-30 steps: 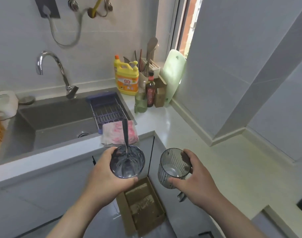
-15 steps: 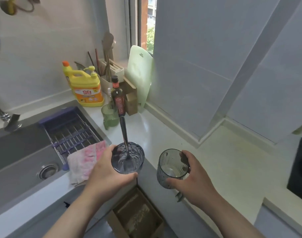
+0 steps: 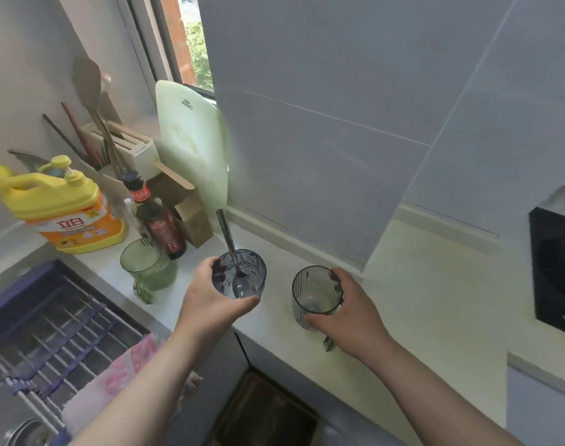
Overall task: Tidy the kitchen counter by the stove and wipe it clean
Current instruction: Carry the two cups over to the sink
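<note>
Glasses (image 3: 239, 275) gripped, one in each hand (image 3: 207, 304).

- The left hand (image 3: 207, 302) covers the near wall of the left glass (image 3: 255, 275); the spoon (image 3: 225, 233) bowl inside is blurred by the tinted wall.
- The right hand (image 3: 351, 317) hides the right side of the right glass (image 3: 310, 294).
- A small grey piece (image 3: 328, 344) pokes out under that palm; too little of it shows to tell what it is.
- The cloth (image 3: 113, 378) lies partly behind the left forearm (image 3: 146, 391).
- The rack (image 3: 49, 323) and the jug (image 3: 62, 207) are cut off by the left edge.
- The black appliance (image 3: 554, 268) is cut off by the right edge.
- The box (image 3: 268, 410) is cut off by the bottom edge.
- The label on the bottle (image 3: 160, 226) is too blurred to read.
</note>
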Available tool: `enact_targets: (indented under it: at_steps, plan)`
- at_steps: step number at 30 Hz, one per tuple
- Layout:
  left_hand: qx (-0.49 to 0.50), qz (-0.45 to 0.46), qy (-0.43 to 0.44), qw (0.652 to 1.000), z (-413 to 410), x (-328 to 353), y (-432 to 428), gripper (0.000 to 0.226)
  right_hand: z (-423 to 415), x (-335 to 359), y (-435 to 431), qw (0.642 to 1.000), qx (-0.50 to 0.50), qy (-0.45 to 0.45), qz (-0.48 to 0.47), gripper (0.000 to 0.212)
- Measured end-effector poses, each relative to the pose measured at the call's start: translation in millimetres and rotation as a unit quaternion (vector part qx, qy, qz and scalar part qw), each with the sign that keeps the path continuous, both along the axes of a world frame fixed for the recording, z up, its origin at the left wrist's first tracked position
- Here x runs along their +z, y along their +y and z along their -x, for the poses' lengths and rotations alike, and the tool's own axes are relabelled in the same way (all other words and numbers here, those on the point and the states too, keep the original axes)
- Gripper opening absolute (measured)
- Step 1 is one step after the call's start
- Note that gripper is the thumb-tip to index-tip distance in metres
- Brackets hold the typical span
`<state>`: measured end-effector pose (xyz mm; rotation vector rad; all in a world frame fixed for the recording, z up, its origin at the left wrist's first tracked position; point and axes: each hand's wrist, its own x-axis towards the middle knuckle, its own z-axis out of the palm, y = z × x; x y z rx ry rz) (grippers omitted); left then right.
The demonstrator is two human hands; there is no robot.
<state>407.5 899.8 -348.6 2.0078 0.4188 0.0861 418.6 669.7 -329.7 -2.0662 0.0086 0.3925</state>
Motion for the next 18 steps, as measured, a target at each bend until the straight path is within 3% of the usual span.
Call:
enact_targets:
  at_steps: [7,18]
  plan:
    - [-0.049,0.015,0.017,0.999,-73.7,-41.7,21.8,0.071,-43.4,-26.8,45.0,0.995,-0.098,0.005,-0.021,0.061]
    - [-0.039,0.007,0.004,0.999,-133.2,-82.0,45.4,0.073,-99.5,-61.1,97.7,0.994,-0.108,-0.017,0.008,0.061]
